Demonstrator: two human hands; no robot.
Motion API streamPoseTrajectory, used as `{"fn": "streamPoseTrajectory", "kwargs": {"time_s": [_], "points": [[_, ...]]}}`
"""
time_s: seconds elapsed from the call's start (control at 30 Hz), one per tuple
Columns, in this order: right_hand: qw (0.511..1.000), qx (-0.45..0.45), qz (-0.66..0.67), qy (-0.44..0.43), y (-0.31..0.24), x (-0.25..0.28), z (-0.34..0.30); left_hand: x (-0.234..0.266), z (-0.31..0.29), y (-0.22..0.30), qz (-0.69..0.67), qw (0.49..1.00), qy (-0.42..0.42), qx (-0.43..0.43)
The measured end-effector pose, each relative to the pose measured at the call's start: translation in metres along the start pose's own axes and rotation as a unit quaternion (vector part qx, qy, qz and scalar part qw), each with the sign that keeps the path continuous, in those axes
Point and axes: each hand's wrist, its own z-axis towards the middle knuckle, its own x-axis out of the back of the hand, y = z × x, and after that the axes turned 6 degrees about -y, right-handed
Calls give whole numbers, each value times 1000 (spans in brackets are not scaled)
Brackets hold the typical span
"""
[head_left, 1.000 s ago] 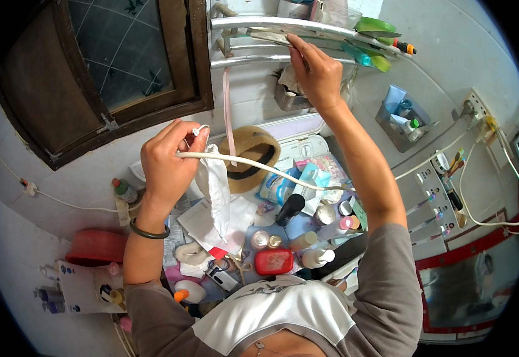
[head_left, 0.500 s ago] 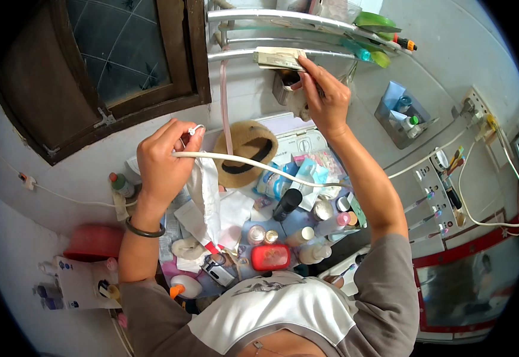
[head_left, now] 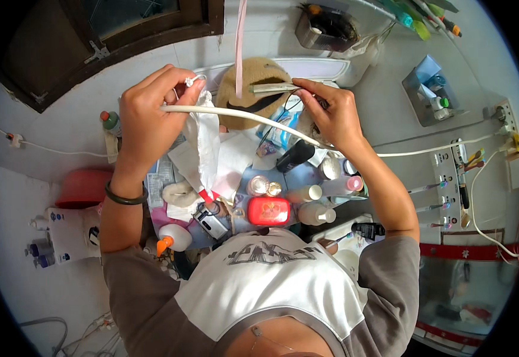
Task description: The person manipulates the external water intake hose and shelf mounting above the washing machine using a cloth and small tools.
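Observation:
My left hand (head_left: pixel 152 107) is closed round the top of a white cloth bag (head_left: pixel 203 149), which hangs below my fingers. A small white knotted cord (head_left: pixel 192 81) sticks out by my thumb. A thick white cable (head_left: pixel 241 115) runs from beside this hand towards my right forearm; I cannot tell whether I grip it. My right hand (head_left: pixel 331 113) pinches a thin, flat, pale bundle (head_left: pixel 271 88) like folded paper, seen nearly edge-on. A thin dark cord (head_left: pixel 283 110) loops below it. Behind the bundle lies a tan knitted hat (head_left: pixel 235 83) with a dark band.
Crowding the table are a red soap box (head_left: pixel 269 212), a black bottle (head_left: pixel 295 156), several pale bottles and jars, a silver device (head_left: pixel 210 221) and an orange-nozzled white bottle (head_left: pixel 175 238). A wall caddy (head_left: pixel 429 89), socket strip (head_left: pixel 506 119) and toothbrush holder (head_left: pixel 444 178) are at the right.
My right hand has brought the bundle down from the metal rack to in front of the hat and turned it edge-on. My left hand keeps its hold. The view has shifted.

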Motion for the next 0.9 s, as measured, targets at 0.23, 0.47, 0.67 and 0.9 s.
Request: {"fn": "streamPoseTrajectory", "kwargs": {"time_s": [0.23,0.47,0.67,0.9], "points": [[995,-32,33,85,-27,10,-28,0,-9,-1,10,1000,-27,-8],[982,-78,82,148,-19,3,-57,-9,-19,19,-120,980,-139,75],[956,-110,175,208,-15,9,-105,-13,-17,19,-129,978,-149,75],[835,-227,426,264,-18,32,-200,-11,-16,15,-103,980,-131,107]]}}
